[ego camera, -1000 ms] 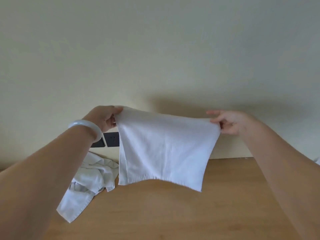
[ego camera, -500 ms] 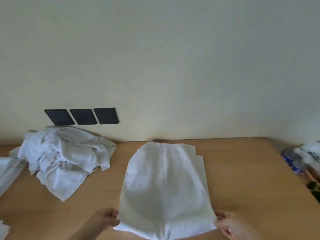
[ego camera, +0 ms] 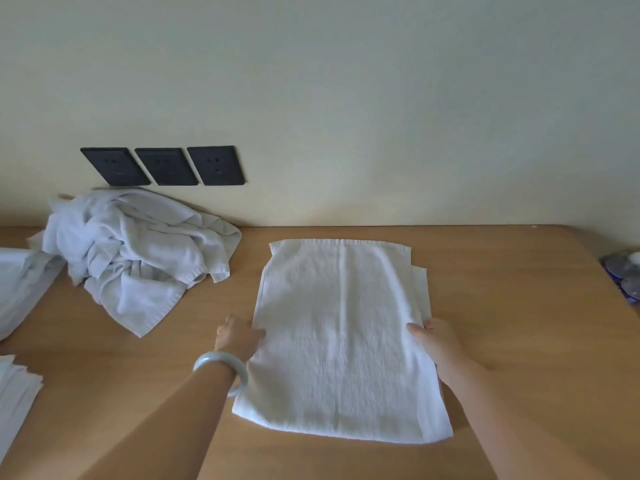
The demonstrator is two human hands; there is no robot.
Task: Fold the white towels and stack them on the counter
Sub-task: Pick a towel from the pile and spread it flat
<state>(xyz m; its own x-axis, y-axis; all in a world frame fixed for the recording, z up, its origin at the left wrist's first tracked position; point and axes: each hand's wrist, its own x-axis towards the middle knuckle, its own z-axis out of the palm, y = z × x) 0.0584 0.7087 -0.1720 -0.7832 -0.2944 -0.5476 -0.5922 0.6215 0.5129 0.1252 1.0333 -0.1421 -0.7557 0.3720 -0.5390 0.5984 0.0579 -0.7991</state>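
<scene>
Moved up from near corners to mid-edges: my left fingers (ego camera: pixel 242 332) and right fingers (ego camera: pixel 418 330), each pinching a side of the white towel (ego camera: pixel 341 341) lying flat on the counter (ego camera: pixel 502 306), where I am aiming to keep both edges level so the next fold lands square.

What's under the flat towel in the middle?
A lower white layer pokes out right of the flat towel, on the wooden counter. Anything under its middle is covered.
</scene>
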